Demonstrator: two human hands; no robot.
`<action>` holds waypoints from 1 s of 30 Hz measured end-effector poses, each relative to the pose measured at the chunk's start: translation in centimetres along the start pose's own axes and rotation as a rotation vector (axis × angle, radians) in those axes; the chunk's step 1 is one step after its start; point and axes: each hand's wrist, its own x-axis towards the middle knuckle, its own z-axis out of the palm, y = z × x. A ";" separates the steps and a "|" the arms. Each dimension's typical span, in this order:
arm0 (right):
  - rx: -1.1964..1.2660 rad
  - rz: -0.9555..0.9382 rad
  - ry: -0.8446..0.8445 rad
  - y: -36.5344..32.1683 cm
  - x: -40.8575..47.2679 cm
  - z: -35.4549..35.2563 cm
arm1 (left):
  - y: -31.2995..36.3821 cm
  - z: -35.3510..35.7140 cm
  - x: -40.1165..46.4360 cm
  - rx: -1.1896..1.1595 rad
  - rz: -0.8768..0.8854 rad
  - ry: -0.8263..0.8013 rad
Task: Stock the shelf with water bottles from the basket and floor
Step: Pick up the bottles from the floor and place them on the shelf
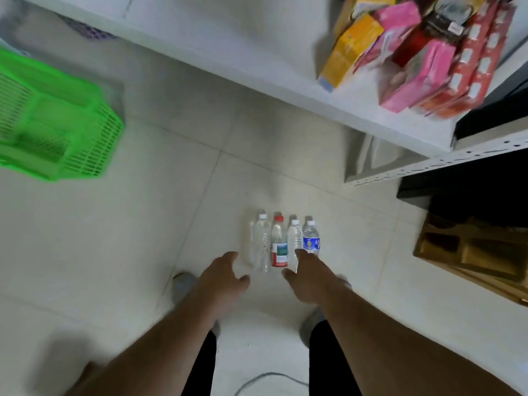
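Pale tiled floor [120, 224] runs under a white shelf [257, 64] that crosses the top of the view. Four water bottles [281, 242] stand upright in a tight row on the floor: two clear with white caps, one red-capped with a red label, one blue-labelled. One green basket [57, 124] sits far left, well apart. Boxes [414, 52] in pink, yellow and red crowd the shelf's right end. The left hand [221, 277] and right hand [310, 277] reach down near the bottles, fingers loosely spread, holding nothing.
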 end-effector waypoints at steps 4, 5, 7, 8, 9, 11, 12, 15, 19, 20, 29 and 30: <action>0.046 0.008 0.014 3.5 12.6 5.5 | -2.4 7.1 12.0 -0.071 -0.058 -0.002; 0.056 0.006 0.023 4.3 15.4 7.0 | -3.0 8.7 14.7 -0.069 -0.064 0.001; 0.060 -0.002 0.042 5.5 20.0 9.5 | -4.0 11.4 19.5 -0.076 -0.072 0.012; 0.067 0.000 0.056 6.1 21.9 10.8 | -4.4 12.6 21.5 -0.079 -0.073 0.012; 0.080 0.001 0.075 6.7 23.5 11.9 | -4.8 13.7 23.3 -0.076 -0.074 0.011; 0.072 0.000 0.127 7.5 25.8 14.0 | -5.6 15.5 26.0 -0.062 -0.073 0.004; 0.051 -0.002 0.147 7.7 26.5 15.0 | -6.0 16.2 26.9 -0.058 -0.072 0.006; 0.000 -0.002 0.165 7.8 27.4 17.4 | -6.8 17.4 28.6 -0.072 -0.078 0.017; 0.029 -0.034 0.252 7.1 27.3 18.4 | -7.4 17.5 29.5 -0.102 -0.075 0.029; 0.067 -0.044 0.275 7.0 27.4 18.3 | -7.5 17.4 29.8 -0.110 -0.078 0.036; 0.171 0.062 0.365 5.7 31.1 16.3 | -8.0 16.8 32.3 -0.279 -0.180 0.082; 0.179 0.061 0.313 5.5 31.7 16.3 | -8.0 16.8 32.5 -0.303 -0.194 0.081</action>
